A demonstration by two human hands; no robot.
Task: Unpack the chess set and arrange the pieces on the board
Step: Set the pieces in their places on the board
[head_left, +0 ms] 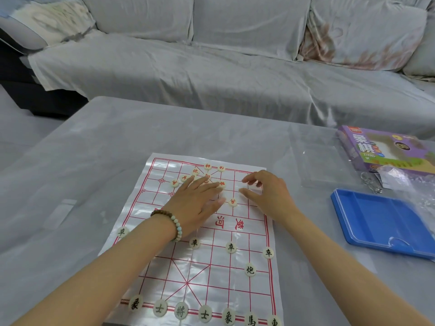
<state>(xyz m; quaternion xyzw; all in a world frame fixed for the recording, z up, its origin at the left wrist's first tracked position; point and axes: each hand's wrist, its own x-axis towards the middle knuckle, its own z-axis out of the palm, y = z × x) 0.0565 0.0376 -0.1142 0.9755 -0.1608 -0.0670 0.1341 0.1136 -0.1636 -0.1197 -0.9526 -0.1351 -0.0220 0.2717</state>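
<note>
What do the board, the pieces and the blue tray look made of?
Board: thin glossy plastic sheet, creased and reflective. Pieces: probably smooth cream plastic or resin, slight sheen. Blue tray: moulded hard plastic, judging by its glossy raised rim.

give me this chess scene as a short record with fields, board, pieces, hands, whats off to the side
board: printed sheet flat on table
black pieces: near side, set out in rows
red pieces: mostly bunched at far side
left hand: flat, fingers straight over red pieces
right hand: over far right, fingers curled, hold unclear
right of board: blue tray, purple box
</note>
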